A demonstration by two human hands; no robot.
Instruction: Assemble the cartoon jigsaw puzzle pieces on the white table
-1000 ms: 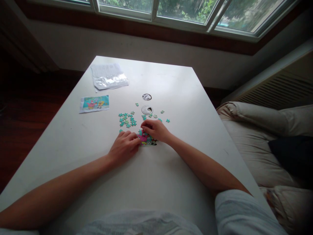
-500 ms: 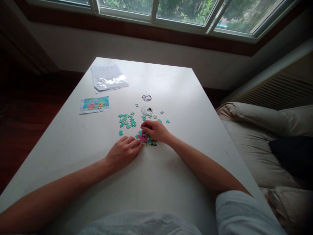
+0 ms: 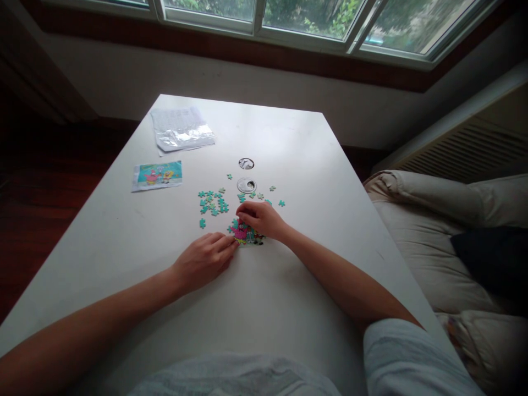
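Note:
A partly joined jigsaw puzzle (image 3: 243,235) lies on the white table, showing a pink cartoon figure and others beside it. My left hand (image 3: 206,256) rests palm down at its lower left, fingers stretched out and fingertips touching the edge. Over the upper part of the puzzle is my right hand (image 3: 260,218), its thumb and fingers closed in a pinch. Whatever those fingertips hold is hidden. Loose teal puzzle pieces (image 3: 213,203) are gathered just beyond my left hand. More pieces, among them a teal one (image 3: 281,203), lie past my right hand.
A picture sheet (image 3: 159,175) with the cartoon figures lies at the left of the table (image 3: 289,143). Behind it is a clear plastic bag (image 3: 183,132) with paper. Two round metal-rimmed fittings (image 3: 246,185) are in the tabletop. A padded sofa (image 3: 408,231) stands at the right.
My left hand has drawn back very slightly to the left from the puzzle's lower edge. My right hand stays nearly still in its pinch; the whole view has shifted a little.

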